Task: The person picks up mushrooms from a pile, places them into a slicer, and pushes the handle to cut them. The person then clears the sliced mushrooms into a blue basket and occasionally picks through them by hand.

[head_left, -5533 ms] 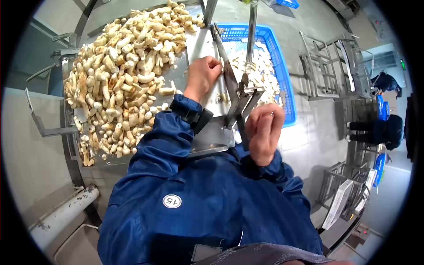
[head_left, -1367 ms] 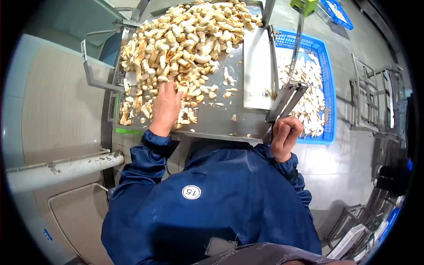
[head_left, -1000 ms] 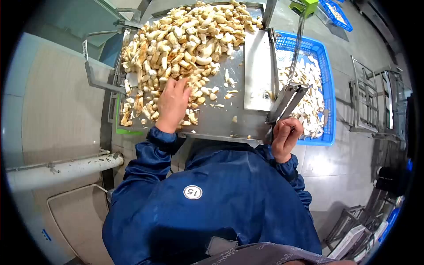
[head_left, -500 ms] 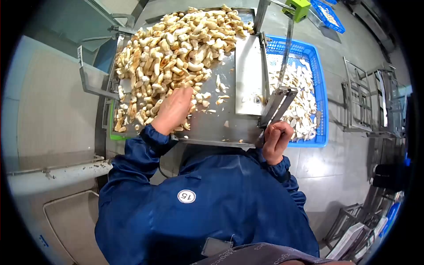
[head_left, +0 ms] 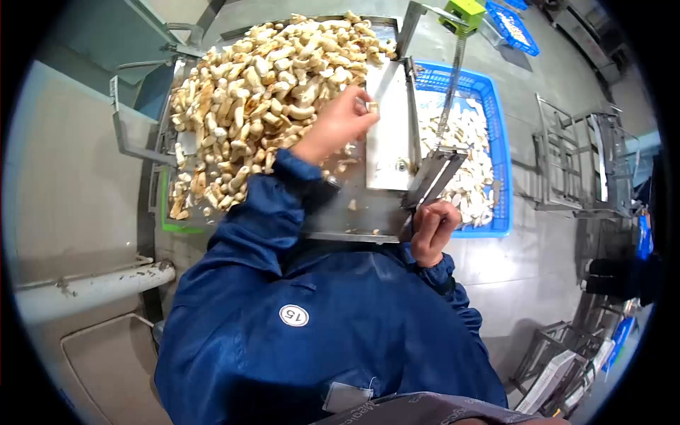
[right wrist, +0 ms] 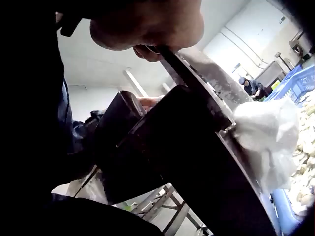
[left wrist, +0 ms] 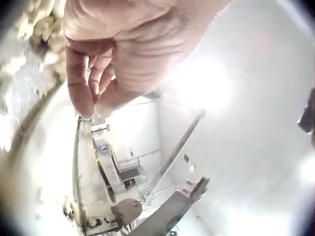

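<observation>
The left hand (head_left: 338, 126) pinches a small pale mushroom piece (head_left: 372, 107) over the near side of a white board (head_left: 388, 134). In the left wrist view the left hand (left wrist: 123, 49) has its thumb and fingertips together. To the left lies a large heap of mushrooms (head_left: 262, 85) on a metal table (head_left: 333, 219). Beside the board stands a hinged metal lever (head_left: 440, 173). The right hand (head_left: 433, 230) is curled round the lever's near end. In the right wrist view the right hand (right wrist: 152, 24) is dark, its fingers at a metal bar (right wrist: 197, 88).
A blue basket (head_left: 501, 142) with pale slices (head_left: 467, 134) stands right of the board. A spring (head_left: 453, 85) rises beside it, near a green block (head_left: 464, 14). Metal racks (head_left: 581, 156) stand further right. Another person (right wrist: 251, 86) appears in the right wrist view.
The left hand has moved from the heap's near edge to the white board, with a small piece in its fingertips. The right hand stays at the lever's end. The head view has shifted slightly.
</observation>
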Motion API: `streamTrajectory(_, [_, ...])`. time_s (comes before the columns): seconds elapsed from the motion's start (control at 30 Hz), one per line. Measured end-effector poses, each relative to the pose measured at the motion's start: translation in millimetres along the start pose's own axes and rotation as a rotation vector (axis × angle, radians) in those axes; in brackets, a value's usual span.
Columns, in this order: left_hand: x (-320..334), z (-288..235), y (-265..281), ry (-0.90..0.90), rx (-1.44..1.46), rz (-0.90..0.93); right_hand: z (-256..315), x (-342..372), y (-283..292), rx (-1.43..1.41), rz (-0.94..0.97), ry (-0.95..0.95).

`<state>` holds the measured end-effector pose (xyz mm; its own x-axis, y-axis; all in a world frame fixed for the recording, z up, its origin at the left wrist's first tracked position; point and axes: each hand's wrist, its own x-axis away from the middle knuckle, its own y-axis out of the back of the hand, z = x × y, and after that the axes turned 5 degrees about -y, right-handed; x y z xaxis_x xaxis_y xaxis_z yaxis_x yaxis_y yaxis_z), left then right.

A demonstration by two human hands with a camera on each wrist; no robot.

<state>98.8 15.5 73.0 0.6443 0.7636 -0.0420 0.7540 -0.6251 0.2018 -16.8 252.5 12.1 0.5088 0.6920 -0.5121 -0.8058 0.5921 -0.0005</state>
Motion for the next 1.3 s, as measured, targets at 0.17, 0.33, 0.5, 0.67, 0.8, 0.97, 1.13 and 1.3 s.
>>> streamTrajectory(0.17, [-55, 48, -79, -0.261, -0.452, -0.127, 2, 6, 9, 0.085, 0.02, -0.072])
streamTrajectory(0.33, [-51, 55, -81, -0.08, 0.117, -0.133, -4, 9, 9, 0.07, 0.027, -0.056])
streamTrajectory(0.5, [-51, 48, -77, -0.013, 0.092, -0.085, 29, -24, 2, -0.028, 0.018, -0.109])
streamTrajectory(0.67, [-55, 51, -82, -0.12, -0.143, -0.174, 88, -77, -10, -0.185, -0.038, -0.343])
streamTrajectory(0.8, [-52, 48, -82, -0.085, 0.008, -0.14, 16, -11, -3, 0.097, -0.018, -0.018])
streamTrajectory(0.97, [-56, 56, -84, -0.128, -0.01, -0.173, 84, -64, -7, -0.21, -0.033, -0.388])
streamTrajectory(1.13, [-55, 50, -82, -0.073, 0.048, -0.143, 29, -19, -5, 0.034, -0.062, -0.121])
streamTrajectory(1.3, [-57, 54, -83, -0.064, 0.039, -0.131, 56, -35, -8, -0.055, -0.058, -0.249])
